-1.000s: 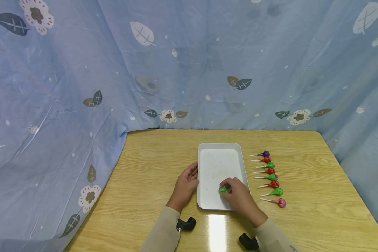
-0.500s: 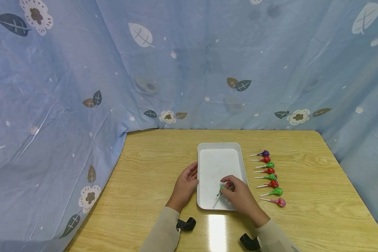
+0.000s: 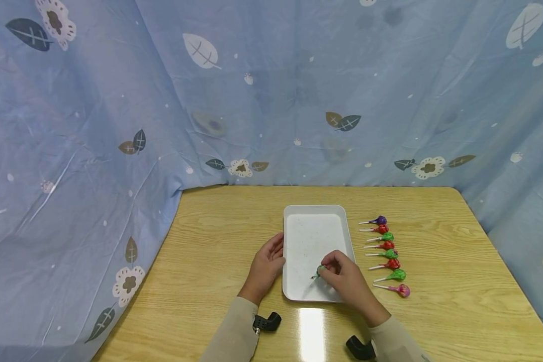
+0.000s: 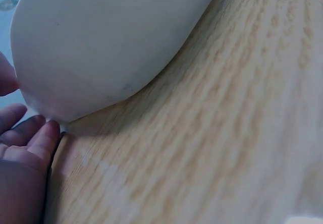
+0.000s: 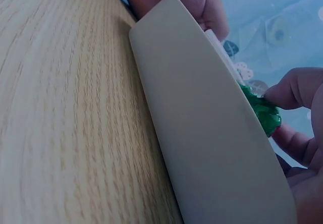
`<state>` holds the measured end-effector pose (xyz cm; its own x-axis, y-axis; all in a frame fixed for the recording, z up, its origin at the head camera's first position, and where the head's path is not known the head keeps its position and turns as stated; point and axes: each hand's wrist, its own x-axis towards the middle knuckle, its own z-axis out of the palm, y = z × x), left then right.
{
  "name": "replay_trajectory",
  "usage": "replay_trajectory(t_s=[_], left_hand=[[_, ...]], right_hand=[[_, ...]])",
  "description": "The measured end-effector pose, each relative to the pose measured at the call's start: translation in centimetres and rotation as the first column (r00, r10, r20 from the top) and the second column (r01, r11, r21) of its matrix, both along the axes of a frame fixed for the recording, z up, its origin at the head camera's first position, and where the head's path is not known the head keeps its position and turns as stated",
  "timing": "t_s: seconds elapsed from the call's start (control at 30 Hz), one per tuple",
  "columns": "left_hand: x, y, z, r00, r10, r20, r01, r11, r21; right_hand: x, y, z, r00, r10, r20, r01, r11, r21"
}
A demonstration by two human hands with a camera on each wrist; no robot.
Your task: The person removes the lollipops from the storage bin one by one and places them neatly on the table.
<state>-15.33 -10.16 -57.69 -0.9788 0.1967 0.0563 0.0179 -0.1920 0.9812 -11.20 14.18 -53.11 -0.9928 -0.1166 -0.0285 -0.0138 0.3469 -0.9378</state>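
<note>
A white rectangular tray (image 3: 314, 226) lies on the wooden table. Over its lower right part my right hand (image 3: 347, 281) pinches a green-wrapped lollipop (image 3: 320, 271) by its head between thumb and fingers, the stick pointing down and to the left. In the right wrist view the green wrapper (image 5: 262, 112) shows past the tray's side wall (image 5: 197, 103), with the thumb and a finger at it. My left hand (image 3: 265, 266) rests against the tray's left side, fingers relaxed; in the left wrist view its fingertips (image 4: 49, 129) are at the tray's edge.
Right of the tray, several wrapped lollipops lie in a column, among them a purple one (image 3: 381, 220), a red one (image 3: 392, 264), a green one (image 3: 398, 274) and a pink one (image 3: 403, 290). A blue patterned curtain (image 3: 271, 100) hangs behind the table (image 3: 452, 251).
The right hand has kept its pinch on the green lollipop, shifting it slightly and turning its stick, which now shows toward the lower left. The left hand and tray have stayed put.
</note>
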Motion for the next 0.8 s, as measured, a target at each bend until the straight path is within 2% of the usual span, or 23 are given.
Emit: replay_trajectory(t_s=[0.37,0.8], left_hand=[[0.0,-0.03,-0.05,1.0,0.003,0.003,-0.003,1.0,0.0],[-0.07,-0.06,-0.12,1.0,0.001,0.007,-0.001,1.0,-0.018]], right_hand=[[0.26,0.15,-0.05,0.998,-0.001,-0.056,-0.002,0.999,-0.052],[0.66,0.29,0.01,0.996,-0.038,-0.08,0.029,0.993,-0.111]])
